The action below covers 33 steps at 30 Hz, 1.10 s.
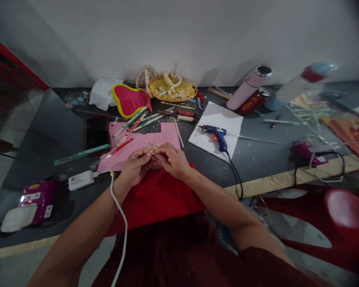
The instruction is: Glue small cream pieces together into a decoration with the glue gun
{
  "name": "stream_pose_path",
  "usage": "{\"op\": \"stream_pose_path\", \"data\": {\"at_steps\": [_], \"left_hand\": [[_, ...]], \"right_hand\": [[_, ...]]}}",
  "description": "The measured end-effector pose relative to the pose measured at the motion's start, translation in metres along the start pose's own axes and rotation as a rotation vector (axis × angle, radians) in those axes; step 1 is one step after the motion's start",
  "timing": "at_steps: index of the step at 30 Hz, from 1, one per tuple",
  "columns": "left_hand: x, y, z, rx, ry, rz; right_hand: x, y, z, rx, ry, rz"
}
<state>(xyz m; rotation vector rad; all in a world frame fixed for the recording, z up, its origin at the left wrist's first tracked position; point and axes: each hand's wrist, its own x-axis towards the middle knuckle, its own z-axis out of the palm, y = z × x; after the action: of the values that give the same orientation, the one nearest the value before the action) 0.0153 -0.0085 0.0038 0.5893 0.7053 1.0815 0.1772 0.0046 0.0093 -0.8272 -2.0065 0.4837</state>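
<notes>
Close together over the front of a pink sheet (131,144), my left hand (139,164) and my right hand (172,159) pinch a small cream-coloured piece (154,147) with short spiky parts. Its lower side is hidden by my fingers, and it is too small to name its kind. Thin wooden sticks (133,125), some in green and red paper wrappers, lie across the sheet beyond my hands. A red cloth (158,199) hangs over the table edge beneath my wrists.
A blue glue gun (217,135) rests on a white board (204,115). Behind are a yellow basket (167,95) with cream pieces, a pink flask (247,89) and a red can (254,100). At left sit a white charger (80,180) and a purple box (40,199).
</notes>
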Motion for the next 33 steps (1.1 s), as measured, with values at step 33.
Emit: {"op": "stream_pose_path", "data": {"at_steps": [33], "left_hand": [[-0.0022, 0.0027, 0.0016, 0.03, -0.044, -0.049]], "right_hand": [[-0.0006, -0.0026, -0.0046, 0.013, -0.064, 0.027]]}}
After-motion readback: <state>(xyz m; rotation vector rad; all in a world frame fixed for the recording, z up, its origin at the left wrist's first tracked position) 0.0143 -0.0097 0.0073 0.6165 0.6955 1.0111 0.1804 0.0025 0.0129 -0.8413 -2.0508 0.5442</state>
